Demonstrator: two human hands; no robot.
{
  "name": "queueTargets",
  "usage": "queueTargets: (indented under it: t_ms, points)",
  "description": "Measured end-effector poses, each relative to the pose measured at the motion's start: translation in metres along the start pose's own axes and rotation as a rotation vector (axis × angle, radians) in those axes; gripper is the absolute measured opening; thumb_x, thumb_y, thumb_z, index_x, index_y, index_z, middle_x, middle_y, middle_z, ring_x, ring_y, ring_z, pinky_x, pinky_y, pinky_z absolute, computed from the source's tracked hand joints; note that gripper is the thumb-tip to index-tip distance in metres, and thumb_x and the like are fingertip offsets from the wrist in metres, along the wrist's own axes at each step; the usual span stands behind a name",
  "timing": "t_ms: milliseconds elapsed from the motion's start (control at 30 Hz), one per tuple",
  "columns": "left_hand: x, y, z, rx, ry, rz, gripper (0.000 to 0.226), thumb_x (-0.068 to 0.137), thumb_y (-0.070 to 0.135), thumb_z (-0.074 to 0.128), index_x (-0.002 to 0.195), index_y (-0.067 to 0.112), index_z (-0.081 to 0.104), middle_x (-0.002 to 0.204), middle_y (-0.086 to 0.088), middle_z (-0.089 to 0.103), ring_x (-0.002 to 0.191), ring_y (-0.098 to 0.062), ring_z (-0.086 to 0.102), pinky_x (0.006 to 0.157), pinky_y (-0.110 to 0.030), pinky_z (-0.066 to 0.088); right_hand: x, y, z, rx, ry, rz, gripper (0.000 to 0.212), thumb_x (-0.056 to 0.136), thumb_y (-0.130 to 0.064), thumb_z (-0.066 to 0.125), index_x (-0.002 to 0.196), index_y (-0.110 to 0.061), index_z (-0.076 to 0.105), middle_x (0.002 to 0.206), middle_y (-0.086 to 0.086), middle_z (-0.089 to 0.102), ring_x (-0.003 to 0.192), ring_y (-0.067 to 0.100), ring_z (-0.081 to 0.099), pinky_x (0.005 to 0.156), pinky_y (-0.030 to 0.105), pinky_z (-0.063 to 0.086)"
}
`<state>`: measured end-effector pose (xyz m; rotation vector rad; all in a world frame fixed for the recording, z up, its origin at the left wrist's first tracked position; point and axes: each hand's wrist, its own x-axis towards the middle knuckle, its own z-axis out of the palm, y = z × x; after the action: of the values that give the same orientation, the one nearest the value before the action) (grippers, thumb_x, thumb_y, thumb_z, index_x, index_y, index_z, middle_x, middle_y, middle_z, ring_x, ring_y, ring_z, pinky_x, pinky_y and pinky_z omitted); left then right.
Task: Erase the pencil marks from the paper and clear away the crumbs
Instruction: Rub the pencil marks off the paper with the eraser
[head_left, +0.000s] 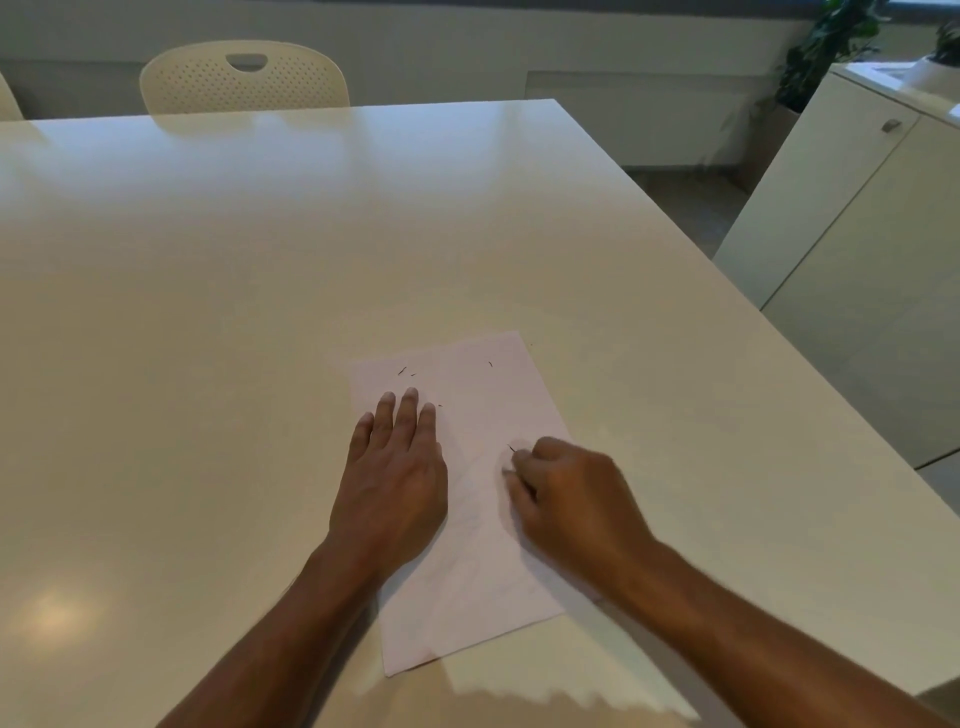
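A: Where's the paper (467, 519)?
B: Flat on the white table (260, 312), near its front edge, at about 5 o'clock from the table's middle. Long axis runs near to far, tilted a little to 11 o'clock.

A: Left hand (395, 478)?
B: Palm down, fingers straight and close together, pressing on the sheet's left edge. Fingertips point to 12 o'clock. Part of the palm hangs over onto the table.

A: Right hand (566, 493)?
B: Curled into a loose fist on the sheet's right side, knuckles up, fingertips tucked down at the paper. Something small and pale shows at the fingertips, too blurred to identify. Can't tell whether it grips an eraser.

A: Crumbs (402, 371)?
B: A few dark slivers on the paper. Two just beyond the left fingertips at 12 o'clock, one by the index tip, one near the far right corner at 1 o'clock, one touching the right fist's far side. One speck on the table just off the far right corner.

A: Pencil marks?
B: Faint grey traces in the near half of the sheet, between the two wrists. Barely legible.

A: Surroundings?
B: Perforated cream chair (244, 78) at the table's far edge, 11 o'clock. White cabinet (857, 234) at 2 o'clock, a plant (826, 52) behind it.
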<state>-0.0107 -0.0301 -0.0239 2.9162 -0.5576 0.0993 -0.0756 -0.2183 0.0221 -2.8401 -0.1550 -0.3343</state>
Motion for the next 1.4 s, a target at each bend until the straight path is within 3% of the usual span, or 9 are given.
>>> queueTargets:
  t_ms: [167,367,533,700,867,1033,1167,1333,1400]
  points:
    - [0.000,-0.001,0.000,0.004,-0.019,0.002,0.061,0.099,0.028,0.019,0.156,0.007,0.029,0.164,-0.014,0.020,0.153,-0.032,0.013,0.124,-0.048,0.013,0.027,0.045,-0.004,-0.083,0.122,0.165,0.023,0.083,-0.030,0.057,0.067,-0.015,0.066,0.064,0.001,0.057,0.057,0.029,0.062,0.050,0.026,0.036]
    - [0.000,0.001,-0.003,-0.009,-0.021,0.000,0.062,0.099,0.029,0.016,0.157,0.008,0.026,0.165,-0.013,0.017,0.154,-0.031,0.010,0.125,-0.046,0.009,-0.003,0.002,0.000,-0.004,-0.016,0.003,0.017,0.082,-0.026,0.067,0.068,-0.016,0.065,0.064,-0.001,0.056,0.053,0.024,0.059,0.046,0.025,0.039]
    - [-0.001,0.001,-0.004,-0.007,-0.046,0.002,0.063,0.098,0.030,0.012,0.158,0.009,0.021,0.167,-0.012,0.011,0.154,-0.029,0.004,0.125,-0.045,0.006,0.022,0.049,-0.003,-0.088,0.134,0.177,0.022,0.084,-0.028,0.059,0.068,-0.016,0.067,0.063,0.000,0.055,0.056,0.027,0.060,0.051,0.026,0.034]
    - [0.001,0.001,-0.001,0.005,-0.030,0.000,0.062,0.099,0.029,0.015,0.157,0.009,0.023,0.166,-0.012,0.014,0.154,-0.030,0.007,0.125,-0.046,0.008,-0.005,0.003,-0.002,-0.011,-0.011,0.008,0.018,0.077,-0.022,0.068,0.062,-0.016,0.060,0.061,-0.002,0.052,0.049,0.025,0.056,0.043,0.024,0.036]
    - [0.001,-0.001,0.002,0.008,-0.028,-0.001,0.062,0.099,0.029,0.017,0.157,0.009,0.026,0.166,-0.012,0.016,0.154,-0.030,0.010,0.124,-0.047,0.011,0.015,0.042,-0.007,-0.082,0.121,0.147,0.021,0.084,-0.025,0.061,0.066,-0.015,0.064,0.062,0.000,0.053,0.052,0.029,0.058,0.048,0.027,0.037]
    - [0.001,-0.001,0.000,0.011,-0.025,0.001,0.062,0.099,0.029,0.016,0.157,0.009,0.025,0.166,-0.013,0.016,0.154,-0.030,0.010,0.125,-0.046,0.010,-0.010,0.004,-0.003,-0.020,-0.011,0.003,0.019,0.078,-0.023,0.070,0.063,-0.015,0.060,0.061,-0.001,0.052,0.049,0.025,0.055,0.043,0.026,0.038]
    - [0.001,-0.001,0.001,0.005,-0.035,0.004,0.062,0.099,0.029,0.014,0.157,0.009,0.022,0.166,-0.012,0.012,0.154,-0.029,0.006,0.125,-0.045,0.007,0.012,0.047,-0.008,-0.085,0.138,0.172,0.020,0.083,-0.024,0.065,0.065,-0.015,0.064,0.060,-0.002,0.049,0.053,0.028,0.058,0.048,0.026,0.034]
    - [0.001,-0.001,0.001,0.002,-0.011,0.001,0.061,0.100,0.029,0.017,0.155,0.008,0.029,0.165,-0.013,0.020,0.153,-0.031,0.013,0.124,-0.047,0.012,-0.015,0.003,-0.003,-0.029,-0.011,-0.007,0.021,0.073,-0.019,0.074,0.061,-0.016,0.058,0.060,-0.002,0.051,0.047,0.025,0.054,0.042,0.025,0.037]
    - [0.001,-0.001,0.002,0.002,-0.012,0.003,0.061,0.100,0.030,0.016,0.156,0.008,0.028,0.165,-0.013,0.019,0.153,-0.030,0.012,0.124,-0.046,0.011,-0.005,0.023,-0.004,-0.016,0.028,0.064,0.019,0.076,-0.021,0.073,0.062,-0.016,0.062,0.061,-0.002,0.053,0.050,0.024,0.057,0.045,0.024,0.035]
